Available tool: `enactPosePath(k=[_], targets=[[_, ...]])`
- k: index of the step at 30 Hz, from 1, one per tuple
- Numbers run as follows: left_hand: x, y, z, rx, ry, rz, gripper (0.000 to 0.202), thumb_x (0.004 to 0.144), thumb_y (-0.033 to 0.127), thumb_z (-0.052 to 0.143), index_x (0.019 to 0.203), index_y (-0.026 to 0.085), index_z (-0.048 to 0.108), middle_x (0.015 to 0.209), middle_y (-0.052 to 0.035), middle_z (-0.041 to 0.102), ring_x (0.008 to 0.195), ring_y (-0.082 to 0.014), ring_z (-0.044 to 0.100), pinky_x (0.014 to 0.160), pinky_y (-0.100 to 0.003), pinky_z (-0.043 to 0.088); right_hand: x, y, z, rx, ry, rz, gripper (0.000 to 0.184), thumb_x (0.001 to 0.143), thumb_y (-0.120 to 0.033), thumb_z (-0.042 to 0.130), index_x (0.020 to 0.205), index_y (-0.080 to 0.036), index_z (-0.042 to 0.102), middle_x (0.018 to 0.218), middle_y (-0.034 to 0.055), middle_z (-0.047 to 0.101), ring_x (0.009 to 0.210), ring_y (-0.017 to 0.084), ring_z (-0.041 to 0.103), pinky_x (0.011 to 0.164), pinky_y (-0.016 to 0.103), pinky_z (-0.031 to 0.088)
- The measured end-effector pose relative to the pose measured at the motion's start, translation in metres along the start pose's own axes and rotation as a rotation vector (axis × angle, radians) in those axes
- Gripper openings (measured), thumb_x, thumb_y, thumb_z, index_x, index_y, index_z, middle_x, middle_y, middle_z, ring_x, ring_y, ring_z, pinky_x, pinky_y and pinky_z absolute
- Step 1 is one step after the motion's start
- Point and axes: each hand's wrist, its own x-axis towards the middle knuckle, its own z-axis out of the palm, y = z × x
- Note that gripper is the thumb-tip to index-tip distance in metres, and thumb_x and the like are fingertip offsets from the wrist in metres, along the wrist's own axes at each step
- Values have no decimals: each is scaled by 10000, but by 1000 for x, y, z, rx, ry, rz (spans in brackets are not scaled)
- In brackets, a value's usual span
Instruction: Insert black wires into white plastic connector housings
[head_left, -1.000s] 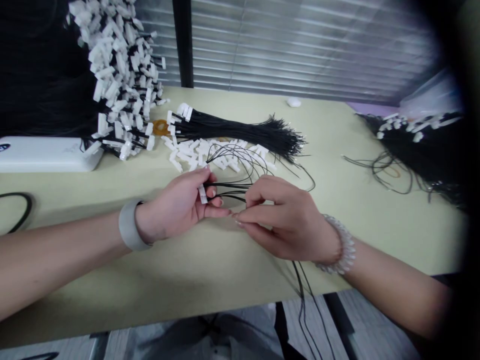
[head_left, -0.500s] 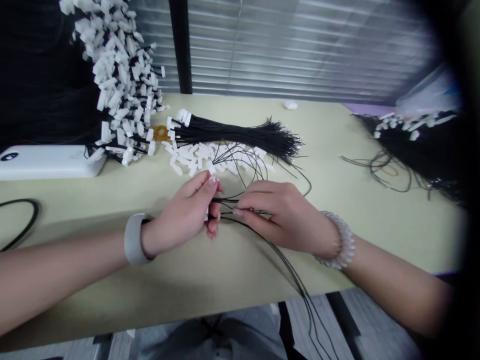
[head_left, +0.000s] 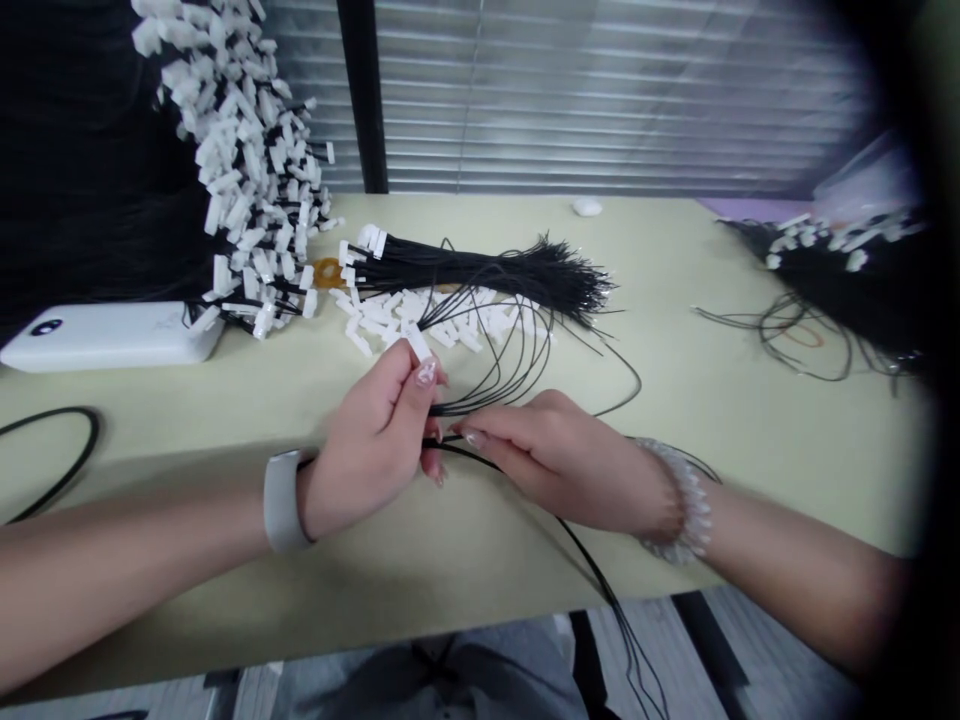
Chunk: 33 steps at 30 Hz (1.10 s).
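One bunch of black wires [head_left: 495, 385] is grasped between left hand [head_left: 367, 440] and right hand [head_left: 555, 465].

No legible text; small dark logo [head_left: 46, 327] on white power bank [head_left: 120, 338] unreadable.

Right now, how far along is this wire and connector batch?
Looks done: the large hanging bunch of connector-ended black wires and the black wire bundle on the desk. In hand: the left hand pinches a white plastic connector while the right hand holds black wires beside it. Left: the heap of white connectors, count unclear.
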Motion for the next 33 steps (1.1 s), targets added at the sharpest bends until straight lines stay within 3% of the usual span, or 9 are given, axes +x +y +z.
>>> enactPosePath(k=[4,9,14,16,23,27,30,33], targets=[[-4,-4,0,67,-17,73,207,876,373,372,832,190,458,706,14,462,480,-67,519,333,-127,431,1,-5,-3,14,-16,3,250,835,-229,451,675,-184,637,568,-9,529,536,72,460,542,202,317],[-6,-4,-2,335,-12,237,147,893,273,365,856,189,480,638,37,477,476,-51,521,437,-134,447,0,-6,-9,143,-97,-39,227,785,-177,485,577,-150,571,538,-23,472,525,51,412,524,188,299],[-7,-3,-9,474,-35,423,98,871,195,386,830,183,475,640,37,501,456,-51,494,437,-152,418,2,-5,-8,470,-330,184,350,874,-273,376,563,-141,463,475,-48,472,427,22,413,438,146,290],[-8,-4,-11,529,-54,497,96,858,195,402,816,181,486,654,22,524,482,-69,504,445,-173,408,3,-6,-8,520,-374,203,339,876,-268,372,576,-141,468,485,-46,501,428,21,434,445,134,313],[-7,-7,-16,591,-103,542,100,848,183,391,821,179,487,672,8,542,545,-98,527,502,-208,412,3,-9,-7,336,-222,36,285,833,-210,441,564,-135,499,475,-65,386,458,24,299,454,151,258],[-8,-4,-16,651,-155,603,89,831,168,407,810,186,492,683,5,564,572,-106,547,530,-217,432,2,-10,-5,236,-167,-12,166,781,-148,484,649,-149,585,530,-58,507,476,24,381,493,162,288],[-11,0,-12,554,-118,443,95,850,191,393,809,187,480,657,22,542,504,-82,551,490,-197,439,0,-7,-10,78,-69,0,122,738,-140,523,691,-171,632,506,-56,529,451,33,404,487,175,301],[-12,5,-6,380,6,223,145,878,270,369,808,197,473,621,39,497,429,-59,532,385,-150,414,-3,3,-22,-108,90,15,128,732,-153,542,681,-193,652,425,-66,475,394,35,372,459,184,306]])
